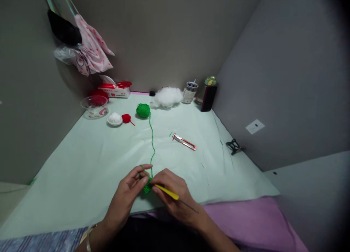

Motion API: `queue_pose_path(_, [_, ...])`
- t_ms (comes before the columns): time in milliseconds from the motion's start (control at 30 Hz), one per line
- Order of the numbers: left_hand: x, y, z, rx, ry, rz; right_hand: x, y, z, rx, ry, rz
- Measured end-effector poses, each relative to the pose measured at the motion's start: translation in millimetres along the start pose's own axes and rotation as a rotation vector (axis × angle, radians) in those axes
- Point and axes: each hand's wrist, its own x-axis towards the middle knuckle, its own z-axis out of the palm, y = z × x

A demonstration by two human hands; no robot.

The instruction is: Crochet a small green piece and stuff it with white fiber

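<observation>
Green crocheted piece (147, 189): small, between the two hands just above the near part of the pale green cloth (109, 164), its upper edge partly hidden by fingertips.

Left hand (128, 186): thumb and a finger closed on the piece's left side; index finger extended above it, green yarn looped around the fingers.

Right hand (175, 193): thumb and fingers pinched together on the yellow-handled hook (170, 192), fingertips at the piece's right side. The hook's dark rear shaft points toward the right wrist; its working tip cannot be made out.

Green strand (153, 144): loosely wavy, from the green yarn ball (143, 110) down to the hands.

Orange-handled snips (186, 142): right of the strand, well apart from the hands, with thread scraps by the tips.

Far left: clear tub (95, 109), red and white box (117, 91), small dish of white material (115, 119), red yarn ball (126, 118) beside it.

Far centre and right: white stuffing (168, 97), cup (189, 93), green-lidded bottle (210, 80) with a dark phone-like object (208, 99) upright before it.

Right edge: black clip-like item (234, 146).
</observation>
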Motion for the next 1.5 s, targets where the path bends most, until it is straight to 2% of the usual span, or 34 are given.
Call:
queue_pose_path(67, [-1, 11, 7.1, 0.001, 0.008, 0.02, -1, -5, -3, -0.053, 0.05, -0.034])
queue_pose_path(200, [-10, 31, 27.3, -0.137, 0.016, 0.019, -3, -16, -6, -0.225, 0.207, -0.088])
queue_pose_path(300, [-17, 32, 40.5, -0.236, 0.06, 0.056, -8, -18, 0, -0.42, 0.277, -0.246])
queue_pose_path(367, [-19, 28, 44.6, -0.308, 0.068, 0.017, -12, -17, 5, -0.453, 0.29, -0.295])
queue_pose_path(433, [-18, 26, 44.4, -0.403, 0.001, -0.097, -15, -16, 7, -0.353, 0.305, -0.217])
queue_pose_path(533, [-16, 26, 38.4, -0.489, -0.093, -0.232, -18, -14, 2, -0.033, 0.335, 0.021])
queue_pose_path(633, [-15, 27, 31.5, -0.428, -0.075, -0.191, -18, -14, -5, 0.312, 0.386, 0.198])
queue_pose_path(733, [-18, 28, 27.9, -0.325, -0.093, -0.107, -16, -14, -7, 0.585, 0.404, 0.273])
queue_pose_path(867, [-23, 27, 24.2, -0.237, -0.11, -0.029, -14, -14, -2, 0.713, 0.414, 0.3])
queue_pose_path(967, [-24, 29, 18.1, -0.105, -0.107, 0.028, -17, -16, -2, 0.643, 0.391, 0.28])
queue_pose_path(1100, [-26, 39, 8.9, 0.272, -0.083, 0.191, -22, -20, -12, 0.449, 0.316, 0.273])
queue_pose_path(1167, [-27, 42, 6.1, 0.358, -0.086, 0.233, -23, -21, -15, 0.437, 0.273, 0.284])
queue_pose_path(1233, [-28, 39, 5.8, 0.276, -0.132, 0.167, -22, -19, -12, 0.528, 0.249, 0.3])
queue_pose_path(1333, [-29, 27, 11.1, 0.015, -0.218, 0.02, -18, -17, 0, 0.575, 0.282, 0.28])
queue_pose_path(1400, [-28, 19, 17.2, -0.116, -0.22, -0.005, -17, -18, 9, 0.421, 0.322, 0.219])
queue_pose_path(1500, [-25, 14, 25.7, -0.21, -0.162, -0.026, -18, -20, 17, 0.111, 0.375, 0.092])
